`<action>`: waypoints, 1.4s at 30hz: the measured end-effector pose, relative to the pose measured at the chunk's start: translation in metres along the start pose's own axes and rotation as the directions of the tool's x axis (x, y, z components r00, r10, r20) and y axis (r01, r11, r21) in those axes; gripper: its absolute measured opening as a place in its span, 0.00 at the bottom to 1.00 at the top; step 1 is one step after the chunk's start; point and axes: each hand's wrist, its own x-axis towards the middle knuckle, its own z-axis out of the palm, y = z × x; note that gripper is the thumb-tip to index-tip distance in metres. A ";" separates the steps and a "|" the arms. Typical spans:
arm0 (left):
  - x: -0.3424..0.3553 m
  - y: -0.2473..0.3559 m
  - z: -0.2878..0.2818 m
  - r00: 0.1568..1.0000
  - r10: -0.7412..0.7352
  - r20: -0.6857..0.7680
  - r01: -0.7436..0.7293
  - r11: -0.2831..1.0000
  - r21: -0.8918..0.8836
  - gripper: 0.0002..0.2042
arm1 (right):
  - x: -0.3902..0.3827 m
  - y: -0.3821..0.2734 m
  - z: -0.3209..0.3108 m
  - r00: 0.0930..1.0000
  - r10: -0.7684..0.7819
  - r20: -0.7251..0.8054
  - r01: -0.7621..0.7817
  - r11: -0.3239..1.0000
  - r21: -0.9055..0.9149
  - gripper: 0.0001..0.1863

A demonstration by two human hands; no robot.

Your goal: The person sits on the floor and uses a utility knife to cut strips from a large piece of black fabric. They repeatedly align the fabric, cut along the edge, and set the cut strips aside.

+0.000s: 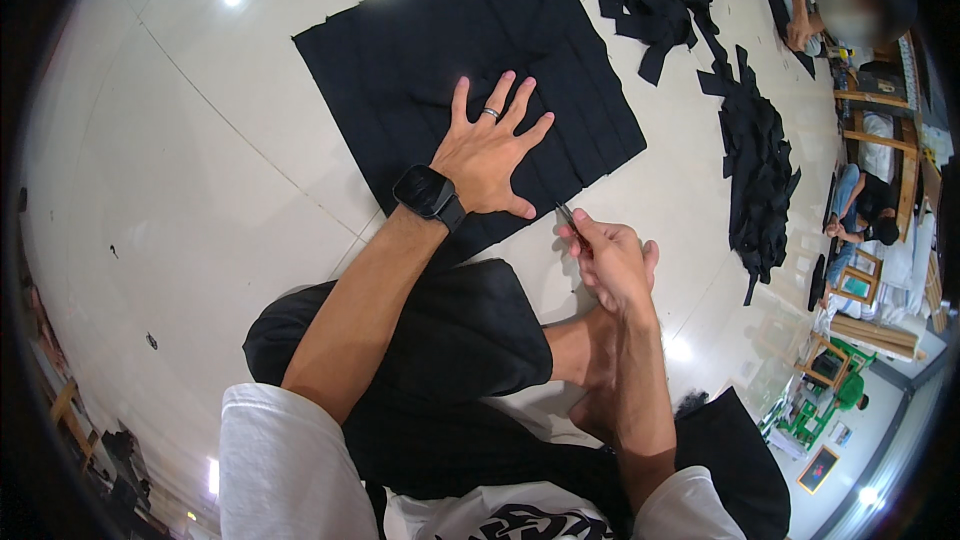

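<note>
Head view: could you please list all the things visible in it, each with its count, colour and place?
Cloth: piece count unclear, black, on the floor in front
Strip heaps: two, black, upper centre and right
Small tool: one, dark, in right hand, tip by the cloth's near edge
Floor: one, pale, all around
Other people: at least three, mixed clothing, right side
Wooden boards: several, light brown, right side
Other background items: uncountable, mixed colours, edges
Watch: one, black, left wrist
Ring: one, silver, left hand
Trousers: one pair, black, below
Left hand: one, bare, spread on cloth
Right hand: one, bare, holding tool
</note>
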 end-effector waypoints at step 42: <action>-0.002 -0.001 -0.003 0.999 0.023 -0.032 -0.023 0.999 -0.025 0.58 | 0.007 0.003 0.016 0.999 0.020 -0.037 -0.013 0.980 0.200 0.19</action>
